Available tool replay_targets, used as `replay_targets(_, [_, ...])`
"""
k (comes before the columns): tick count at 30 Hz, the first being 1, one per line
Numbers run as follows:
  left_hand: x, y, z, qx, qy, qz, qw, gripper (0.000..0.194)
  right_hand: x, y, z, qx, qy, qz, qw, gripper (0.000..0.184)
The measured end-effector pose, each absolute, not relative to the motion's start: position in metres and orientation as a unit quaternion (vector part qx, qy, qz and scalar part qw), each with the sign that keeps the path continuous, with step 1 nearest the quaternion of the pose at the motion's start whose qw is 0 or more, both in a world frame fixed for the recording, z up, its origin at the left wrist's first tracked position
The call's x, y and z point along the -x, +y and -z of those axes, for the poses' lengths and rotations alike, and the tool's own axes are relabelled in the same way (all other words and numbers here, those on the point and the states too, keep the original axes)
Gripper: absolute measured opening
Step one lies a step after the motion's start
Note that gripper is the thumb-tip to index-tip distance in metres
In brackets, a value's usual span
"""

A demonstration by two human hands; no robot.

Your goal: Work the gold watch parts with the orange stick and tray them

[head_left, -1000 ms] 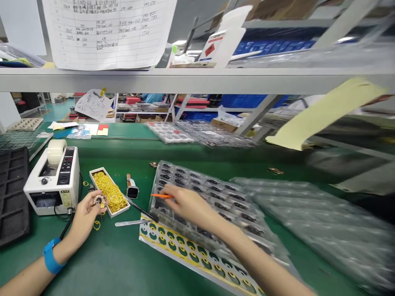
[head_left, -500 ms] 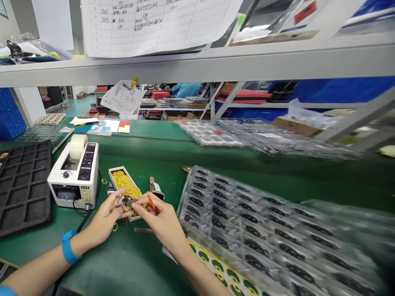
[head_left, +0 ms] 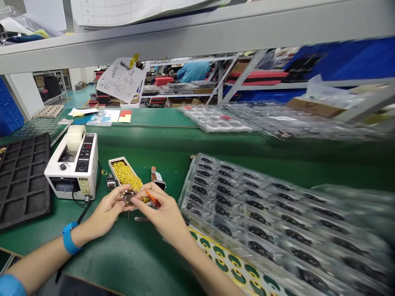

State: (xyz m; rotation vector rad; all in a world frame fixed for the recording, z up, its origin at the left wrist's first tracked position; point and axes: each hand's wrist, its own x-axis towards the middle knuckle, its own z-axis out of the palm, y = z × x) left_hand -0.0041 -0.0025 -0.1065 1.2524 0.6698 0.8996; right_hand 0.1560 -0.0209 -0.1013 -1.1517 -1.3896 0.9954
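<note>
My left hand [head_left: 106,211] is closed on a round watch case [head_left: 125,193] with a shiny rose-gold rim, held just above the near end of a narrow white box [head_left: 113,159] of small yellow rings. A grey round disc [head_left: 128,198] shows inside the case. My right hand [head_left: 168,216] is closed too, with a slim orange-handled tool [head_left: 152,197] between its fingers; the tool's tip is hidden. The right thumb and fingertips touch the case at the disc. A wristwatch with a pale strap [head_left: 158,176] lies behind my right hand.
A white tape dispenser [head_left: 72,164] stands at the left, beside a black compartment tray [head_left: 26,181]. Clear plastic trays [head_left: 253,205] of black parts fill the right, over a yellow sheet with green rings [head_left: 222,255]. A grey shelf beam [head_left: 191,37] crosses above the bench.
The grey disc, pinched at the case's edge by my right fingers before, now lies inside the case. The camera view has tilted down slightly.
</note>
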Motion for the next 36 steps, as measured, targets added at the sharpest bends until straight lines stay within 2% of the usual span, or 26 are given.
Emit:
replay_targets(10, [0.007,-0.001,0.111,-0.593,0.273,-0.387,0.651,0.042,-0.160,-0.021,0.093,0.487,-0.576,-0.448,0.480,0.024])
replay_targets(16, [0.008,-0.002,0.114,-0.605,0.261,-0.381,0.648,0.041,-0.158,-0.020,0.093,0.511,-0.578,-0.417,0.480,0.022])
replay_targets(28, [0.004,-0.001,0.118,-0.554,0.276,-0.398,0.677,0.036,-0.145,-0.019,0.111,0.543,-0.588,-0.293,0.524,0.017])
replay_targets(36, [-0.003,0.000,0.119,-0.516,0.333,-0.424,0.665,0.045,-0.141,-0.019,0.121,0.569,-0.635,-0.191,0.488,0.012])
